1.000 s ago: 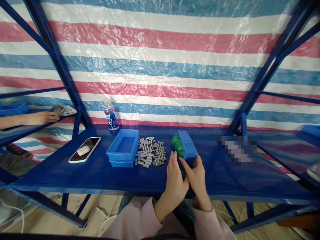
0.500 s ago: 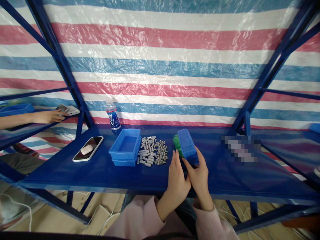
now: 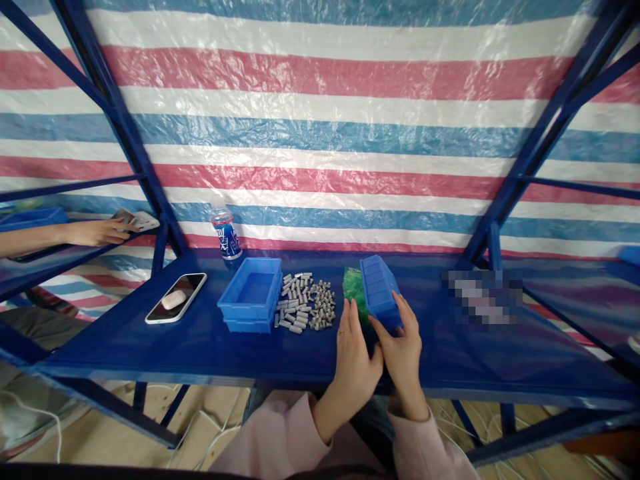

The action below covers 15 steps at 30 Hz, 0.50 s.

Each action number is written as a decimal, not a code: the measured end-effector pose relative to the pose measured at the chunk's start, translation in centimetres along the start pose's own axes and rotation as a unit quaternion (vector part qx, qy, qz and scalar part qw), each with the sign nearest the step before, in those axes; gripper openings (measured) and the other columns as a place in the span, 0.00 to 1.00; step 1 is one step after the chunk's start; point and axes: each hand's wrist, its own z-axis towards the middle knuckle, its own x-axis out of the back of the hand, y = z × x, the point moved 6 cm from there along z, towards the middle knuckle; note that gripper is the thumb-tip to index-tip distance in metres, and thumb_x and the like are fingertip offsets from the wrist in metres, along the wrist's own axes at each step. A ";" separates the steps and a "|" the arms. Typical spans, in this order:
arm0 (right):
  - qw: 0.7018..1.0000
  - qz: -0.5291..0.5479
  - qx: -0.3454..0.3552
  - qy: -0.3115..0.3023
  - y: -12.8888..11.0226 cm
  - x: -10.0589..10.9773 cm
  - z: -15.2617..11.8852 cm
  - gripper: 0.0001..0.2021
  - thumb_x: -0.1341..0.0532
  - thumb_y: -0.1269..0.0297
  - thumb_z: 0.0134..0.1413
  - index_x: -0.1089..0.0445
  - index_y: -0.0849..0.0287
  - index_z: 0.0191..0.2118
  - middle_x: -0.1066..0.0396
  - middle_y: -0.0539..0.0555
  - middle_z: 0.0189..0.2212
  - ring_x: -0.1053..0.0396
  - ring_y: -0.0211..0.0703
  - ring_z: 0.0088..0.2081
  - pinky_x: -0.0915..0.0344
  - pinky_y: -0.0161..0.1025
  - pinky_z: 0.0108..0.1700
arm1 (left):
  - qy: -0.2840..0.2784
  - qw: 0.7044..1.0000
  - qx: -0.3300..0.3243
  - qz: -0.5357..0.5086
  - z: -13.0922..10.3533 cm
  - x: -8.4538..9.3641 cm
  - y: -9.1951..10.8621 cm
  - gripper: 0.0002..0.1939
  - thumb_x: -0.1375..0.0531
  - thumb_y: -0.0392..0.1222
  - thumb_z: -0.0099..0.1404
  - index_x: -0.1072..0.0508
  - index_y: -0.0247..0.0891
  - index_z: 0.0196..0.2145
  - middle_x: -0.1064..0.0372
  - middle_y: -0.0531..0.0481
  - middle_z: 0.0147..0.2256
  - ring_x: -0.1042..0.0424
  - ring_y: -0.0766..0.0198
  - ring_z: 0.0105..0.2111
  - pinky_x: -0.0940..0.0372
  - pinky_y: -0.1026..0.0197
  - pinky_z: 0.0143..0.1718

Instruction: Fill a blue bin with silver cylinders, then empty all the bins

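My right hand [image 3: 404, 343] grips the near end of a blue plastic bin [image 3: 379, 283], thumb on one side and fingers on the other. The bin is tipped over, with its ribbed outer face toward me and its opening out of sight. Against its left side lies a green heap [image 3: 353, 285]; whether it is loose pieces or a bag I cannot tell. My left hand [image 3: 356, 353] is open, fingers stretched together at the near edge of the green heap. Left of it lie small metal cylinders [image 3: 295, 303] and shorter metal pieces [image 3: 323, 305].
Two stacked blue bins [image 3: 251, 297] stand left of the metal pieces. Farther left, a phone [image 3: 177, 298] carries a small pale case [image 3: 174, 299]. A bottle [image 3: 227, 233] stands behind. Another person's hand [image 3: 103, 232] is at far left. A blurred patch [image 3: 483, 298] covers something at right.
My right hand has shifted the tipped blue bin slightly to the right, and more of the green heap shows. My left hand has barely moved.
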 end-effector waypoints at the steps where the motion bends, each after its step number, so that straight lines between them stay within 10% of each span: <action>1: 1.000 0.004 -0.004 0.006 -0.1 0.1 0.0 0.29 0.36 0.59 0.48 0.37 0.51 0.57 0.39 0.59 0.58 0.42 0.54 0.58 0.38 0.53 0.52 | 0.001 1.000 0.001 0.000 0.0 0.0 0.0 0.41 0.45 0.33 0.58 0.60 0.31 0.65 0.62 0.37 0.66 0.62 0.52 0.66 0.55 0.46 0.64; 15: 0.982 0.129 -0.113 0.084 -0.4 1.3 0.0 0.34 0.32 0.59 0.42 0.38 0.58 0.58 0.35 0.60 0.54 0.34 0.54 0.51 0.34 0.49 0.49 | -0.024 0.997 -0.005 0.077 -0.1 0.1 0.7 0.38 0.45 0.35 0.59 0.55 0.32 0.65 0.64 0.36 0.66 0.61 0.49 0.65 0.53 0.45 0.63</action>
